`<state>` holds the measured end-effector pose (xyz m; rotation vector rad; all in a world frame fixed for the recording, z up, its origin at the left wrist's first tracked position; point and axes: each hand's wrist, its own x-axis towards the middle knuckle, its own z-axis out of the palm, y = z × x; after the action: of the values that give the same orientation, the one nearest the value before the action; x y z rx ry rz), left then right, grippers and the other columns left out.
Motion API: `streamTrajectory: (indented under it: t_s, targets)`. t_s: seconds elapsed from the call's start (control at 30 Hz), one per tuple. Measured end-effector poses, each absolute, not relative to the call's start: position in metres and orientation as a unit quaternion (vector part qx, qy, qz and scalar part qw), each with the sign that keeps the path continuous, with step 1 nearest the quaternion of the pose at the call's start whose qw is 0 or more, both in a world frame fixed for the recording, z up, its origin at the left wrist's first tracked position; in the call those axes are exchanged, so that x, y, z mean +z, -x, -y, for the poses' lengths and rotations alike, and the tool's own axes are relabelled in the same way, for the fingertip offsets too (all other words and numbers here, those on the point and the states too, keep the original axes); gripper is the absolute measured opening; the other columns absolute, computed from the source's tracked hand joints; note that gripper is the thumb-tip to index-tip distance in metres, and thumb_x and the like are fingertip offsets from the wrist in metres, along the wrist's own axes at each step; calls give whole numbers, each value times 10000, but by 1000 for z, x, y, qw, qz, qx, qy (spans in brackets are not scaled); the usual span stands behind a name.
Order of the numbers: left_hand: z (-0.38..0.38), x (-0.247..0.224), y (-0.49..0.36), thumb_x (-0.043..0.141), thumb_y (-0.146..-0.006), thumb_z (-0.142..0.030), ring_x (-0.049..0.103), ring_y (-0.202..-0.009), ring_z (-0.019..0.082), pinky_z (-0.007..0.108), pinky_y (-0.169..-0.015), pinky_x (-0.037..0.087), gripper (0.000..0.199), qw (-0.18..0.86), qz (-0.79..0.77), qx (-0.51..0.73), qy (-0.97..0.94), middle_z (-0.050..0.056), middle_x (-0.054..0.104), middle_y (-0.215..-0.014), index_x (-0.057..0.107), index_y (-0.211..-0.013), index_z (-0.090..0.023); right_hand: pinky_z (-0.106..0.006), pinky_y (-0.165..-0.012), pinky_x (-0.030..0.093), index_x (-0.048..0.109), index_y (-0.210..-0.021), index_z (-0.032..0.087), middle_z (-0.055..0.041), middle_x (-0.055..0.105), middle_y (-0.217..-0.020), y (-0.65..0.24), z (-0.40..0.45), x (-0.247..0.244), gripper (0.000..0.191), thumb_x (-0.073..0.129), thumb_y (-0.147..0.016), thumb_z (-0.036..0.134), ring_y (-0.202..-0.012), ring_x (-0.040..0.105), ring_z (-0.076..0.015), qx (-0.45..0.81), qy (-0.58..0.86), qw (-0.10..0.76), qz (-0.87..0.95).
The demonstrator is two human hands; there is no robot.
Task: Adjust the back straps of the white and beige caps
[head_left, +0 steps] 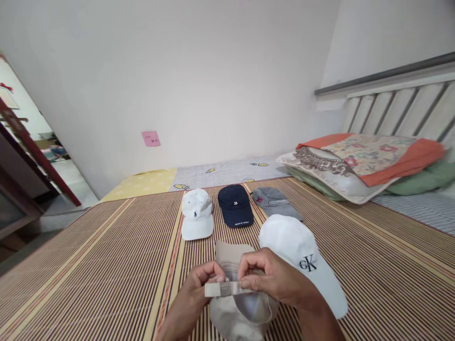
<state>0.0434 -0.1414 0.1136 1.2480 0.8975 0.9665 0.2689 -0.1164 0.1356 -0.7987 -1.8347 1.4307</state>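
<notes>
A beige baseball cap [231, 317] lies upside down close in front of me, its brim pointing away and its hollow inside showing. My left hand [197, 289] pinches the cap's light back strap [227, 288] near its left end. On the strap's right part, the thumb and fingers of my right hand [266, 274] are closed. The strap is stretched sideways between both hands, above the opening of the cap. Beside my right hand rests a white cap [293, 241] with black letters, partly covered by that hand and wrist.
Farther back lie a white cap [197, 213], a navy cap [235, 206] and a grey cap [275, 201] on the striped bamboo mat [106, 255]. Pillows [355, 161] are piled at the right by the headboard [401, 109]. A pink note [150, 139] is on the wall.
</notes>
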Motion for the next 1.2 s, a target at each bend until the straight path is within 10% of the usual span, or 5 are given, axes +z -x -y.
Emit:
streamTrajectory:
  t_s: [1.2]
  targets:
    - [140,106,-36,864,-741,-324,396,-652,117,237,-595,300,274,626,-323,446,-552,-40,518,-716,627,-788,-194,-272,-686,409,701,-791,196,26,662,-749,-257,123,149,90,774,-760,236,-726,573,-148,532,304,385,690]
